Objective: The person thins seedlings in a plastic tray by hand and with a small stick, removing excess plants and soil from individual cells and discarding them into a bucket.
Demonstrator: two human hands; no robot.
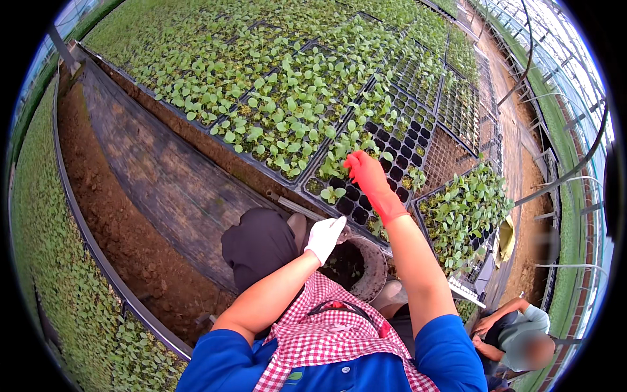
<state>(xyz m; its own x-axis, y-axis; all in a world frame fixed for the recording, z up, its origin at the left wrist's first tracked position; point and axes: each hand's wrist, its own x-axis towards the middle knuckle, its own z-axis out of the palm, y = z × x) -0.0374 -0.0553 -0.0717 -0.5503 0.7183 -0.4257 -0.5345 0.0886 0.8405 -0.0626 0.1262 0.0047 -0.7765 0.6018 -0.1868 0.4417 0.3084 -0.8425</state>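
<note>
My right hand [371, 181], in a red rubber glove, reaches over a black seedling tray [406, 151]. Its fingers are bent together at the leaves of a green seedling [349, 147], though the fingertips are partly hidden. Many cells around it hold no plant; a lone seedling [332, 194] stands near the tray's front corner. In a white glove, my left hand [323, 240] is closed above the rim of a round bucket [377, 266] with dark matter inside. What lies in its fingers is too unclear to name.
Trays of leafy seedlings [281, 104] spread across the raised bed. A fuller tray [460, 209] sits right of my arm, below a bare mesh tray [445, 163]. Dark ground sheet [150, 157] runs along the left. Another person [513, 336] crouches at lower right.
</note>
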